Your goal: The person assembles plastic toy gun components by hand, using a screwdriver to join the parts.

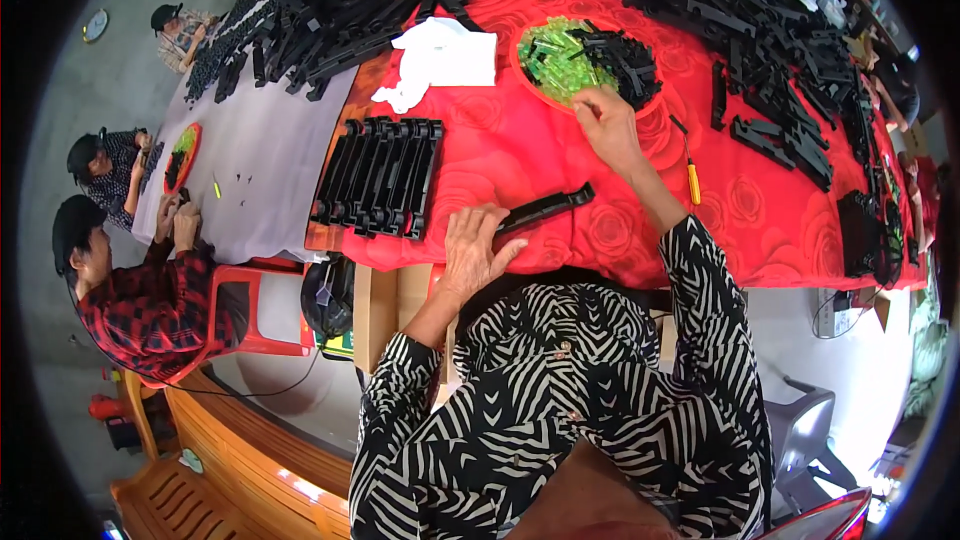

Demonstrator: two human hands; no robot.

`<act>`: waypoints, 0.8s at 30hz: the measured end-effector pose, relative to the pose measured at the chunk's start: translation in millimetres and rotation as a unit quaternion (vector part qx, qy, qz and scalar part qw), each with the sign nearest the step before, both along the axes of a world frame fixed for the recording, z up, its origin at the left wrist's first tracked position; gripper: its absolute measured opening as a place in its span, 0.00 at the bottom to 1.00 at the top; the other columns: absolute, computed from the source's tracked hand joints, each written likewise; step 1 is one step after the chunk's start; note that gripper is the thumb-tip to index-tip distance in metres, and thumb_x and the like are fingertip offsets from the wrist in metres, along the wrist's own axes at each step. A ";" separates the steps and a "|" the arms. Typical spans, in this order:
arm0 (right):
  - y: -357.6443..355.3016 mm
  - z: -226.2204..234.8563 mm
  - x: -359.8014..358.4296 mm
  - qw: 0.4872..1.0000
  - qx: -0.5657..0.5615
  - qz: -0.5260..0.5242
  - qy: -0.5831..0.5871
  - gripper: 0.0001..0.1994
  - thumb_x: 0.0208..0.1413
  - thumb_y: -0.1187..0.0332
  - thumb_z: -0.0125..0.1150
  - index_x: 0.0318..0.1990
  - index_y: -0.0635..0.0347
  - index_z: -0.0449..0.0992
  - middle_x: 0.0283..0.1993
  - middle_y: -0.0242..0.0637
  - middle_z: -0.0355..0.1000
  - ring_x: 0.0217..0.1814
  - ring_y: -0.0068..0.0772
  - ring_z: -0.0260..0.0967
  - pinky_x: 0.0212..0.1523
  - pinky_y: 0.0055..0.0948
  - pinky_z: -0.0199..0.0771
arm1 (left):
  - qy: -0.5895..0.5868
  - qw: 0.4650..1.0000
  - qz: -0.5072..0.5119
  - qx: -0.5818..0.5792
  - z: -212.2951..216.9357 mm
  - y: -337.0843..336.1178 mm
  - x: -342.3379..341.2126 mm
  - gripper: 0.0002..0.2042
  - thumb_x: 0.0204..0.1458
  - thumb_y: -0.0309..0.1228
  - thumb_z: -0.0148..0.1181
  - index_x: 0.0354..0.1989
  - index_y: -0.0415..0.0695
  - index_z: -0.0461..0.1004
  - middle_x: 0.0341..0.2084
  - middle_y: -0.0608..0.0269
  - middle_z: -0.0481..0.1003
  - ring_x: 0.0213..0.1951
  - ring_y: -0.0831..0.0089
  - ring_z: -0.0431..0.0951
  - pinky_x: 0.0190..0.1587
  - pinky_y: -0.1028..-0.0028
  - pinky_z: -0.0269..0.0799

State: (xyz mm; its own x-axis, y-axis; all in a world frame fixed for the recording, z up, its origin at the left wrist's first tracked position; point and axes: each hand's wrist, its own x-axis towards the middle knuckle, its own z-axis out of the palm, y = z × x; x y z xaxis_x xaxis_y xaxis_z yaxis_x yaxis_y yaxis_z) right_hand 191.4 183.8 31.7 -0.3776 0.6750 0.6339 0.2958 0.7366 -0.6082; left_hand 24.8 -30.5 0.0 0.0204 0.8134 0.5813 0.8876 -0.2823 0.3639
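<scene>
- Two table covers met below my camera: a grey cloth [270, 160] on the left and a red rose-patterned cloth [620, 230] on the right.
- Far left, I counted three co-workers in dark caps along the grey side, the nearest in a checked red shirt [150, 285].
- On the grey cloth sat one small orange tray [172, 178], holding green and black bits.
- Behind it spread a left heap of black parts [350, 25], too tangled for me to count.
- Near the grey cloth's right edge stood one row of black bars [380, 178], packed side by side; I could not separate them into a sure number.
- Past that row lay one crumpled white bag [450, 58].
- My wearer's left hand [473, 252] held the left end of one loose black bar [547, 208], fingers laid over it, thumb spread apart; the bar rested tilted on the red cloth.
- One round orange bowl [652, 106] held pale green pieces on its left and black pieces on its right.
- At its near rim, the right hand [608, 128] was nearly closed, thumb and fingers drawn together; I could not tell whether they pinched anything.
- Just beside lay one yellow-handled screwdriver [693, 182].
- Farthest right, I saw another uncountable heap of black parts [745, 35].
</scene>
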 end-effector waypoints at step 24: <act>81.2 7.4 -61.9 0.931 0.148 -0.059 -0.329 0.09 0.43 0.74 0.55 0.33 0.54 0.76 0.39 0.47 0.65 0.45 0.48 0.63 0.46 0.43 0.64 | 0.036 0.998 0.020 0.049 -19.3 -1.2 -2.8 0.13 0.45 0.32 0.60 0.40 0.42 0.72 0.34 0.57 0.69 0.35 0.64 0.69 0.38 0.66 0.63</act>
State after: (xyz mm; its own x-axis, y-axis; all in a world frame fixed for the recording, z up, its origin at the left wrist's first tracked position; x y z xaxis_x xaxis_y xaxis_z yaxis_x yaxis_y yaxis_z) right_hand 129.6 265.0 39.1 -0.6839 0.5696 0.4559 0.6228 0.7813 -0.0419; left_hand 22.0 -31.7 -19.3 0.0342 0.7544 0.6555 0.9216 -0.2775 0.2712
